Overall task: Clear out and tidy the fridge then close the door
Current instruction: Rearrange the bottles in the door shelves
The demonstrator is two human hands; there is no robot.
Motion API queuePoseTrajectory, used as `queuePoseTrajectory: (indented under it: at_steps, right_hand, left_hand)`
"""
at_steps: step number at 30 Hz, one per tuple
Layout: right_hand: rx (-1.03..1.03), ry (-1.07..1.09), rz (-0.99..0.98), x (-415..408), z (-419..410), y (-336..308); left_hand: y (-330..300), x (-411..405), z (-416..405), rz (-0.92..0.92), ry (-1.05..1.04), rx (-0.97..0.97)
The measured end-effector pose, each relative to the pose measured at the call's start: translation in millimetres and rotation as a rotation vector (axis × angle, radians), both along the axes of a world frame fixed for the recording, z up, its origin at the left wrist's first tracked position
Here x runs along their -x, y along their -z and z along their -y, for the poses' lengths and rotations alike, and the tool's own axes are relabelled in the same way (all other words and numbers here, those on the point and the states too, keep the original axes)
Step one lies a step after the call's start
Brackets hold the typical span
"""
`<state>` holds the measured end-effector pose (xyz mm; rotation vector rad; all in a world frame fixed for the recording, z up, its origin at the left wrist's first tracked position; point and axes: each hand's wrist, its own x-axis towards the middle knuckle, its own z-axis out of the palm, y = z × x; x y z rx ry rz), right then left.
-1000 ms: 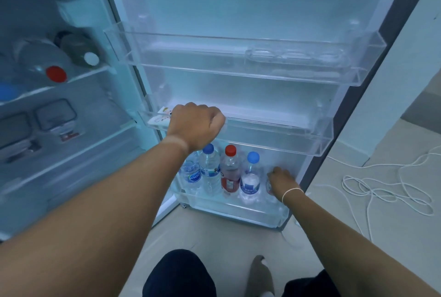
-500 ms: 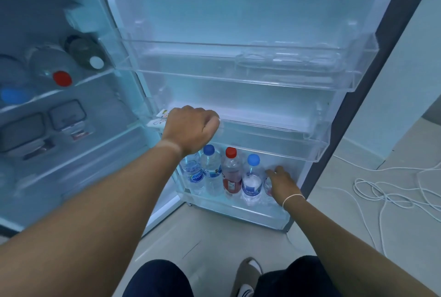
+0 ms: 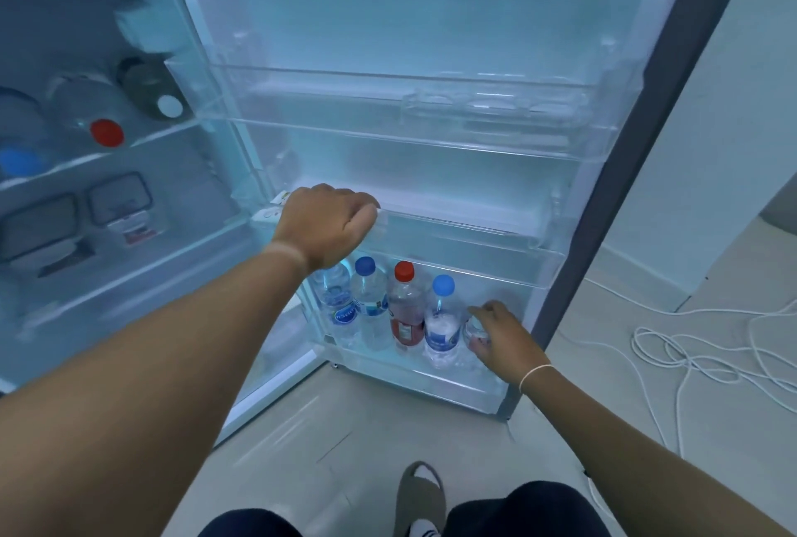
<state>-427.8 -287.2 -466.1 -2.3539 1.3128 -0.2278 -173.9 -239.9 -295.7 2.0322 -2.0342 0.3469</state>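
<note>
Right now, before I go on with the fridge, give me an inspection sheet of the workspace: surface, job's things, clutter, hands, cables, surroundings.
Surface: pale floor, bare in front of the door.
Job's things: fridge door open; top door shelf looks empty; bottom door shelf holds a row of upright bottles, one red-capped bottle among blue-capped ones; more bottles lie on an inner shelf.
Clutter: small packet at the middle door shelf's left end.
Hands: left hand grips the middle door shelf rim; right hand on the rightmost small bottle.
Cables: white cord looped on the floor, right.
Surroundings: wall right of the door.
</note>
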Motion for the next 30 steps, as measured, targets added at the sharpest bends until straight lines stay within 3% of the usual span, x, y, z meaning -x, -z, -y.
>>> queuePoseTrajectory:
  at_steps: [6,13,17,22,26,30]
  right_hand:
    - [0.078,-0.014,0.057,42,-22,-10]
    - [0.208,0.347,0.325,87,-9,-48]
    - [0.113,0.554,0.618,89,5,-86]
    - [-0.074,0.474,0.875,75,10,-136]
    - [-0.19,0.432,0.954,79,-7,-139]
    - [-0.178,0.481,1.002,89,-24,-131]
  left_hand:
    - [-7,5,-5,-0.027,-0.012,-0.043]
    - [-17,32,-20,-0.127,-0.051,-0.117]
    - [-14,81,-26,-0.129,0.111,-0.073]
    - [-3,131,-39,-0.112,0.084,-0.045]
    - [-8,130,-54,-0.116,0.055,-0.094]
    - [-8,123,-80,-0.153,0.029,-0.103]
